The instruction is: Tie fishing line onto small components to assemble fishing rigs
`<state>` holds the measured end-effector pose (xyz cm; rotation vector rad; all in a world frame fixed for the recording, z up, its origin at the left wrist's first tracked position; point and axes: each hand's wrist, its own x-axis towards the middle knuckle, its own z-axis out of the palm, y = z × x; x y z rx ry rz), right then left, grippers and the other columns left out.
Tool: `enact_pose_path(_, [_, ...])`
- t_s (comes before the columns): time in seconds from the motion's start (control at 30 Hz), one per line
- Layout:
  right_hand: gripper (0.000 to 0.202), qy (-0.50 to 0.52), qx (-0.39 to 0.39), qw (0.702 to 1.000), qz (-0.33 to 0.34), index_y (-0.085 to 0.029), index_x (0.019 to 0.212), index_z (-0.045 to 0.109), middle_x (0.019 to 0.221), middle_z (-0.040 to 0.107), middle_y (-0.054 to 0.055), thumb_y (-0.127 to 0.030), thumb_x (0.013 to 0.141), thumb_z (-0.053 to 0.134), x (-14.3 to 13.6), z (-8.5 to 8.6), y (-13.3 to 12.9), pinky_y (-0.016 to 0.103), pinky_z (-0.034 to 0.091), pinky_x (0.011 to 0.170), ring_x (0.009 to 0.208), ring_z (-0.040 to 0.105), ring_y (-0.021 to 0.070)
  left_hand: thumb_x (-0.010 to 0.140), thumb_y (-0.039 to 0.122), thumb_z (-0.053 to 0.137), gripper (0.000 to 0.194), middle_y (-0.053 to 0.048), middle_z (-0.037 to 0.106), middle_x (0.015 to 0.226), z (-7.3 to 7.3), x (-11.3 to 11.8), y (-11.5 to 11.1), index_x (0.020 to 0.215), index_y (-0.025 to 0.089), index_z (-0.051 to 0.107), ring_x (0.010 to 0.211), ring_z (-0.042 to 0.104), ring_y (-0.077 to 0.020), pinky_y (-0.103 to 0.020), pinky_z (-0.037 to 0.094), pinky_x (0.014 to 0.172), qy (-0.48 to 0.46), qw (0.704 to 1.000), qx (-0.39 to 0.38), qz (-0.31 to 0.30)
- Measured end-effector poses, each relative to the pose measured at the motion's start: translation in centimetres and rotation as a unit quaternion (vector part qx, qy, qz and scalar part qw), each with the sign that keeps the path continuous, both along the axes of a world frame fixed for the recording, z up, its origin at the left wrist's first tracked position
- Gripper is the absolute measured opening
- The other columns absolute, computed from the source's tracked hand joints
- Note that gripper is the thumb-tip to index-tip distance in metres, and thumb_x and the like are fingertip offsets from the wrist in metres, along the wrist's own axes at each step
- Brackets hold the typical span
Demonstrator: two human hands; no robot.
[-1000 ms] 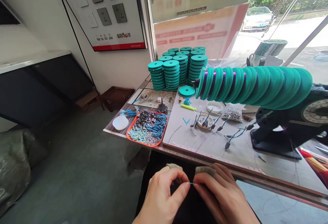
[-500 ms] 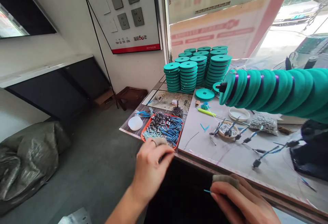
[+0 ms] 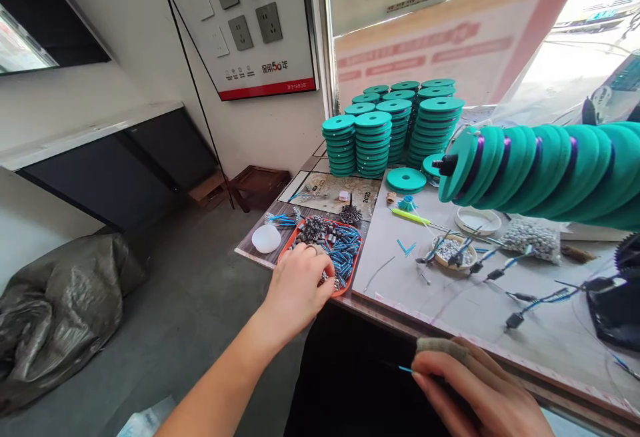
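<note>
My left hand (image 3: 299, 284) is over the front of an orange tray (image 3: 357, 265) that holds blue coiled pieces (image 3: 344, 250), dark pieces and small metallic beads. Its fingers curl down into the tray, and their tips are partly hidden, so what they touch cannot be made out. At the lower right, in front of the table edge, my right hand (image 3: 463, 380) is closed in a pinch. A thin blue piece (image 3: 405, 369) sticks out to the left from between its thumb and fingers. Both hands have a wrap on a finger.
Stacks of teal foam spools (image 3: 373, 144) stand at the table's back. A long row of teal spools (image 3: 540, 170) juts in from the right. A bowl of white beads (image 3: 454, 252), a yellow-green tool (image 3: 410, 216), a white disc (image 3: 266, 239) and wired dark pieces (image 3: 514, 320) lie about.
My left hand has moved up from the tray's front edge into the tray. My right hand keeps its pinch with hardly any movement. The view has shifted slightly.
</note>
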<state>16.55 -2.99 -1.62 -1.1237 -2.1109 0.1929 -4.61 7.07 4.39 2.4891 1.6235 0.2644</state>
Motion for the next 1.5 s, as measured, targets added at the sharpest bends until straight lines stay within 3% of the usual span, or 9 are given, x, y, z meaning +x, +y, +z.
enact_pose_path(0.27, [0.01, 0.038, -0.026, 0.998, -0.03, -0.024, 0.087, 0.052, 0.07, 0.06, -0.001, -0.02, 0.091, 0.044, -0.5, -0.7, -0.6, 0.024, 0.047, 0.055, 0.061, 0.059, 0.0132, 0.068, 0.004, 0.053, 0.018, 0.005, 0.057, 0.056, -0.2, 0.0, 0.1, 0.057, 0.019, 0.056, 0.05, 0.047, -0.0102, -0.022, 0.033, 0.052, -0.121, 0.991, -0.001, 0.049])
enact_pose_path(0.4, [0.014, 0.058, -0.043, 0.996, -0.059, -0.024, 0.085, 0.053, 0.071, 0.06, 0.0, -0.022, 0.092, 0.041, -0.7, -1.2, -1.0, 0.03, 0.045, 0.065, 0.061, 0.058, 0.0148, 0.07, 0.006, 0.053, 0.018, 0.005, 0.062, 0.057, -0.4, -0.2, 0.0, 0.058, 0.019, 0.06, 0.053, 0.053, -0.0104, -0.021, 0.038, 0.055, -0.202, 0.978, 0.002, 0.06])
enact_pose_path(0.5, [0.012, 0.06, -0.042, 0.995, -0.066, -0.024, 0.085, 0.053, 0.072, 0.061, 0.0, -0.022, 0.091, 0.044, -0.7, -0.9, -0.8, 0.031, 0.044, 0.066, 0.062, 0.058, 0.0156, 0.074, 0.013, 0.057, 0.013, 0.001, 0.069, 0.065, -0.5, 0.2, -1.7, 0.064, 0.018, 0.064, 0.063, 0.061, -0.0138, -0.022, 0.045, 0.061, -0.276, 0.958, 0.003, 0.074])
enact_pose_path(0.6, [0.009, 0.077, 0.0, 0.994, -0.074, -0.023, 0.085, 0.054, 0.07, 0.063, -0.001, -0.02, 0.09, 0.046, -0.9, -0.1, -0.5, 0.028, 0.044, 0.062, 0.061, 0.059, 0.0143, 0.07, 0.019, 0.067, 0.002, 0.0, 0.07, 0.067, -1.3, 1.2, -4.5, 0.069, 0.018, 0.068, 0.064, 0.063, -0.0146, -0.021, 0.048, 0.062, -0.438, 0.889, -0.074, 0.113])
enact_pose_path(0.77, [0.006, 0.037, 0.051, 0.996, -0.065, -0.023, 0.085, 0.055, 0.068, 0.065, -0.003, -0.018, 0.086, 0.051, -0.7, 0.4, -0.4, 0.024, 0.046, 0.057, 0.057, 0.062, 0.0117, 0.059, 0.016, 0.076, 0.019, 0.002, 0.068, 0.063, -3.5, 2.9, -7.7, 0.075, 0.017, 0.065, 0.058, 0.06, -0.0106, -0.018, 0.047, 0.058, -0.614, 0.733, -0.232, 0.178])
enact_pose_path(0.87, [0.006, 0.001, 0.031, 0.998, -0.06, -0.023, 0.086, 0.056, 0.071, 0.067, -0.002, -0.019, 0.086, 0.051, -0.3, 0.0, -0.5, 0.026, 0.047, 0.06, 0.06, 0.063, 0.0129, 0.058, 0.016, 0.077, 0.023, 0.003, 0.067, 0.061, -4.1, 3.4, -8.0, 0.076, 0.016, 0.064, 0.058, 0.06, -0.0091, -0.016, 0.046, 0.058, -0.638, 0.703, -0.248, 0.195])
enact_pose_path(0.97, [0.007, -0.009, 0.033, 0.997, -0.069, -0.023, 0.085, 0.056, 0.072, 0.067, -0.001, -0.02, 0.087, 0.05, -0.3, -0.3, -0.5, 0.027, 0.047, 0.063, 0.06, 0.064, 0.0138, 0.057, 0.015, 0.077, 0.022, 0.003, 0.067, 0.06, -4.1, 3.7, -8.0, 0.074, 0.016, 0.062, 0.057, 0.06, -0.0089, -0.016, 0.046, 0.057, -0.627, 0.718, -0.223, 0.201])
enact_pose_path(1.3, [0.006, 0.012, 0.045, 0.996, -0.071, -0.022, 0.084, 0.056, 0.069, 0.066, -0.001, -0.017, 0.085, 0.052, -0.6, 0.2, -0.5, 0.024, 0.045, 0.057, 0.058, 0.062, 0.0129, 0.064, 0.016, 0.071, 0.016, 0.001, 0.07, 0.061, -4.4, 3.9, -8.8, 0.075, 0.018, 0.06, 0.057, 0.064, -0.0143, -0.02, 0.05, 0.057, -0.537, 0.818, -0.116, 0.171])
enact_pose_path(1.5, [0.016, 0.061, 0.036, 0.991, -0.112, -0.022, 0.079, 0.057, 0.066, 0.065, -0.001, -0.019, 0.089, 0.045, -1.8, 0.2, -0.6, 0.026, 0.042, 0.057, 0.056, 0.059, 0.0137, 0.068, 0.012, 0.067, 0.012, 0.004, 0.069, 0.058, -4.9, 4.7, -9.4, 0.07, 0.021, 0.059, 0.05, 0.065, -0.0128, -0.018, 0.052, 0.051, -0.489, 0.863, -0.006, 0.129])
